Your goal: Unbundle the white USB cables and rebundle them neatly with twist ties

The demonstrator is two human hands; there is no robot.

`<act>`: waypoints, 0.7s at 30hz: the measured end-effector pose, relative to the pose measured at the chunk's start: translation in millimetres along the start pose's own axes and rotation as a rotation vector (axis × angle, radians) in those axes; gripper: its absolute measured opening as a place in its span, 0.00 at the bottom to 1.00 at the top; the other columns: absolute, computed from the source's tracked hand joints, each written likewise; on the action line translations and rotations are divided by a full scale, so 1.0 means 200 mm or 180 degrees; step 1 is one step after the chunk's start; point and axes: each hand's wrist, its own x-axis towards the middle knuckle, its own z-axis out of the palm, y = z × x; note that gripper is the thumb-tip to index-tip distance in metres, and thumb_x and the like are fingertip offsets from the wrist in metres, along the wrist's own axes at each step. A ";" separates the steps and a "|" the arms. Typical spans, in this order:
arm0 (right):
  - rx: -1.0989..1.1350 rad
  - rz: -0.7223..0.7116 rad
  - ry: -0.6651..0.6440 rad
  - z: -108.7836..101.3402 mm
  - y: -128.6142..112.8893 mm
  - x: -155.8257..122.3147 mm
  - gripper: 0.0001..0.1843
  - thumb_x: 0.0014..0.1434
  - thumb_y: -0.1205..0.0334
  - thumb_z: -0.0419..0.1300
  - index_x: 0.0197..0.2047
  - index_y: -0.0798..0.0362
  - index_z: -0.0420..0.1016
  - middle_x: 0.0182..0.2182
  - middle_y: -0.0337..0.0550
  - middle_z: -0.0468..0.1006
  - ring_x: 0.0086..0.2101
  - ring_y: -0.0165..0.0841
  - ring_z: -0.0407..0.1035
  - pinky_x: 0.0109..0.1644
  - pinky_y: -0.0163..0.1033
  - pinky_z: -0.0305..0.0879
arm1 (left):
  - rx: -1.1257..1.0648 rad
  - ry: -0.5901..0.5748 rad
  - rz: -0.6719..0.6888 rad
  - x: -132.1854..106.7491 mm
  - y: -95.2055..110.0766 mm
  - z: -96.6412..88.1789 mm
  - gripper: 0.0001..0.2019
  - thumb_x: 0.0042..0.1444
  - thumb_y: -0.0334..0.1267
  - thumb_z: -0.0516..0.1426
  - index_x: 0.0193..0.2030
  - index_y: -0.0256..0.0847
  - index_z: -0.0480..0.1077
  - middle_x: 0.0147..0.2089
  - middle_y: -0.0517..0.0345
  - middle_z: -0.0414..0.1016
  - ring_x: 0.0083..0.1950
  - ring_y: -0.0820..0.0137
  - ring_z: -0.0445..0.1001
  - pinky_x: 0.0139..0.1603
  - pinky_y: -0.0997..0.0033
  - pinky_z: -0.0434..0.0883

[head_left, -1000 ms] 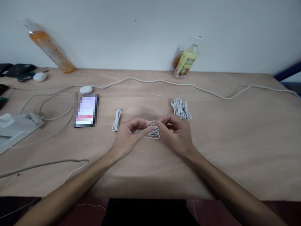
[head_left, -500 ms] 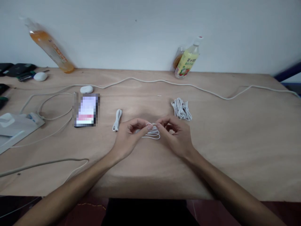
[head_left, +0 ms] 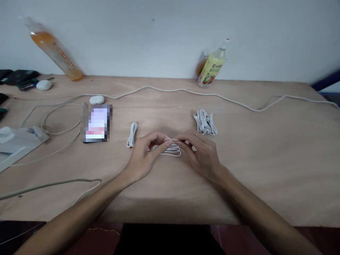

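Observation:
My left hand (head_left: 143,154) and my right hand (head_left: 204,153) meet over the middle of the table, thumbs and index fingers pinched. Between their fingertips runs a thin white twist tie (head_left: 172,140), bent into a small loop near the left fingers. Directly below it lies a folded white cable (head_left: 174,153), partly covered by my hands. To the left of my left hand is another white cable bundle (head_left: 132,135), narrow and folded. A larger heap of white cables (head_left: 205,122) sits beyond my right hand.
A long white cord (head_left: 183,90) crosses the wooden table (head_left: 265,170). At left are a phone (head_left: 97,122), a white earbud case (head_left: 97,100) and a white box (head_left: 23,148). An orange drink bottle (head_left: 57,53) and a yellow-labelled bottle (head_left: 212,67) stand by the wall.
My right hand has rolled slightly, its thumb turning further under the index finger at the tie. My left hand and the cables stay nearly where they were.

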 end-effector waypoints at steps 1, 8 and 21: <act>-0.0008 -0.0030 -0.0030 0.00 0.00 0.00 0.08 0.75 0.70 0.62 0.44 0.50 0.81 0.36 0.42 0.84 0.36 0.35 0.77 0.40 0.40 0.73 | 0.0044 -0.0010 0.0015 0.00 0.00 0.00 0.09 0.65 0.40 0.65 0.34 0.41 0.78 0.32 0.62 0.76 0.35 0.71 0.71 0.40 0.70 0.68; -0.0044 -0.0027 -0.0110 0.00 0.00 0.00 0.07 0.74 0.71 0.63 0.45 0.51 0.79 0.35 0.41 0.83 0.34 0.33 0.76 0.38 0.38 0.72 | 0.0304 0.0108 0.0070 0.00 -0.01 0.00 0.07 0.65 0.40 0.65 0.37 0.41 0.79 0.34 0.60 0.77 0.37 0.69 0.72 0.40 0.68 0.66; -0.0446 -0.0298 -0.0087 0.02 0.02 -0.01 0.07 0.76 0.69 0.60 0.46 0.51 0.79 0.36 0.44 0.83 0.32 0.35 0.75 0.37 0.40 0.72 | 0.0012 0.0001 -0.0190 0.02 0.00 0.00 0.09 0.64 0.42 0.65 0.34 0.41 0.77 0.33 0.59 0.78 0.36 0.69 0.73 0.41 0.68 0.69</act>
